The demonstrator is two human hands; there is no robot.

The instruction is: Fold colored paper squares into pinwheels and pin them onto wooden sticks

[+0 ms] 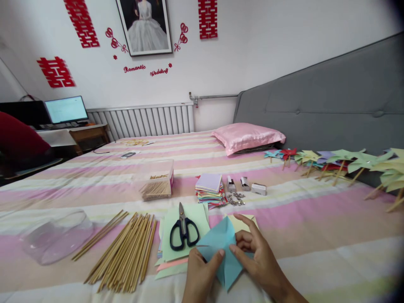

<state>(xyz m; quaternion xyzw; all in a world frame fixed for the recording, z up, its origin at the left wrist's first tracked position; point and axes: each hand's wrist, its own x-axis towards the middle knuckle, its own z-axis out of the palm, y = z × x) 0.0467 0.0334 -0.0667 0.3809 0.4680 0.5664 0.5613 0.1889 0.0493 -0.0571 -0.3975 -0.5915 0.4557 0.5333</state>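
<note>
A blue paper pinwheel (227,256), its corners partly folded in, is held between my two hands above the bed. My left hand (203,269) grips its left side, with the thumb pressed on the paper near the middle. From the right, my right hand (257,252) pinches it with the thumb near the centre and the index finger raised. Just left of the pinwheel, dark-handled scissors (183,231) lie on a stack of green paper sheets (168,219). Behind my right hand, pale yellow paper (252,218) shows in part.
Bamboo sticks (126,252) and a clear plastic container (57,237) lie left. Beyond are a box of thin sticks (156,185), coloured paper squares (210,187), metal pins (236,199) and small boxes (259,188). Finished pinwheels (366,162) line the headboard. A person in red (22,139) sits far left.
</note>
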